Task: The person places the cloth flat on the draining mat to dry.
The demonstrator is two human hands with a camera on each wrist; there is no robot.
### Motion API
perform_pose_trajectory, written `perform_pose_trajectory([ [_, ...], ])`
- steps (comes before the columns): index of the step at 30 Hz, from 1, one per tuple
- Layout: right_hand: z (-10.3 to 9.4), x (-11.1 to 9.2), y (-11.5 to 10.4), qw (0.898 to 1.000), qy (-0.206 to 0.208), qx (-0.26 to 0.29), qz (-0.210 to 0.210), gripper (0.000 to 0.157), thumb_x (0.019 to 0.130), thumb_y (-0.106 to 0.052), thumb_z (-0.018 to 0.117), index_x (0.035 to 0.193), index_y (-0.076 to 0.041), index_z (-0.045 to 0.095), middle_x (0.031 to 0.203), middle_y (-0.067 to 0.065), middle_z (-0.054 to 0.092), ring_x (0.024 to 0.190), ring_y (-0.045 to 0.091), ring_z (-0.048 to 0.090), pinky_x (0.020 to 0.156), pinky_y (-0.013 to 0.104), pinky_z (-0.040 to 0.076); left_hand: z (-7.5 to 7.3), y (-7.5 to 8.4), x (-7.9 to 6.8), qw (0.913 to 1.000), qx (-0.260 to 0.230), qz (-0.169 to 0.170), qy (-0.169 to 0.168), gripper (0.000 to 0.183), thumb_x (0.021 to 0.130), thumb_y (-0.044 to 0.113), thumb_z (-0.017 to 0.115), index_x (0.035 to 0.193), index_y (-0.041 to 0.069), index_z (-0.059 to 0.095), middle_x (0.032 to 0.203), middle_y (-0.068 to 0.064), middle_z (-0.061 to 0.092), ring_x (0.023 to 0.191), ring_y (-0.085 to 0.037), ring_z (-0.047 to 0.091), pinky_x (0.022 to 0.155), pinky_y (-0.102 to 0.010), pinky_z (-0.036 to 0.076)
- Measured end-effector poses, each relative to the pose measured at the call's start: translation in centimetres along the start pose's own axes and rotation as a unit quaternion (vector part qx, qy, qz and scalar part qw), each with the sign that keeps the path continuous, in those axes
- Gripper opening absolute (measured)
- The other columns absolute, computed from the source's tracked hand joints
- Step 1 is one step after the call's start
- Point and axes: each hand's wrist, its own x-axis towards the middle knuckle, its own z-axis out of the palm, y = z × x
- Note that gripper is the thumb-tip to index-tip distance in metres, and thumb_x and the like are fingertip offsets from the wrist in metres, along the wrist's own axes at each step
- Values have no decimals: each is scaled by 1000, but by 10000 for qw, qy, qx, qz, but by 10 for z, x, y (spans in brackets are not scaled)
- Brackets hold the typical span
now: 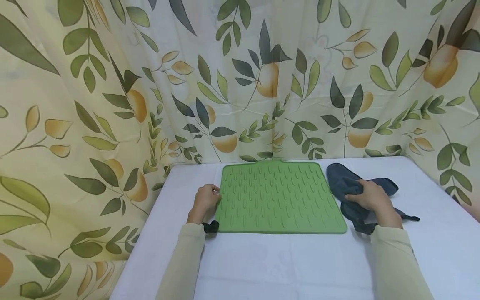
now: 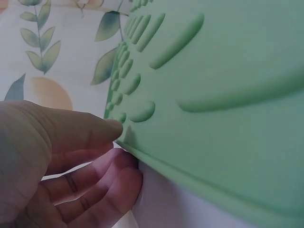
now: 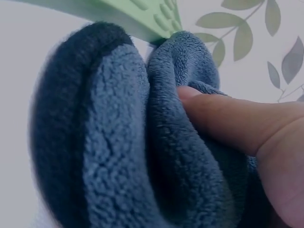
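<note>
One green mat (image 1: 277, 200) is pinched at its nine o'clock edge by the left hand (image 1: 206, 201), thumb above, fingers below. At the mat's three o'clock, a rumpled dark blue cloth (image 1: 339, 179) is gripped by the right hand (image 1: 372, 197). Both are borne by a white-covered counter (image 1: 262, 266), backed at twelve o'clock by a leaf-patterned curtain (image 1: 300, 33).

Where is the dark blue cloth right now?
In the head view, the dark blue cloth lies on the white table, just right of the green mat, under the right hand.
</note>
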Motion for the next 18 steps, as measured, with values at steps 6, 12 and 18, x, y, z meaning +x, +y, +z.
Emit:
perform_pose_trajectory([
  [6,-2,-2,3,9993,330,87,178,82,92,-38,69,148,11,35,145,48,34,127,69,35,99,76,36,0,2,-1,10000,74,50,-38,32,90,8,69,121,3,71,92,-7,72,79,-18,65,69,-29,52],
  [12,-5,-6,5,9969,777,119,96,71,94,-39,67,143,7,43,141,45,42,120,66,43,90,73,42,-2,3,-1,10000,62,51,-40,33,89,6,69,122,2,71,91,-6,71,78,-17,64,68,-29,51],
  [18,-13,-10,1,9933,1123,242,144,73,99,-48,61,145,5,42,141,45,42,117,66,45,83,70,44,-1,1,-2,10000,38,20,-80,33,89,6,69,122,3,71,88,-5,70,75,-16,63,65,-26,48],
])
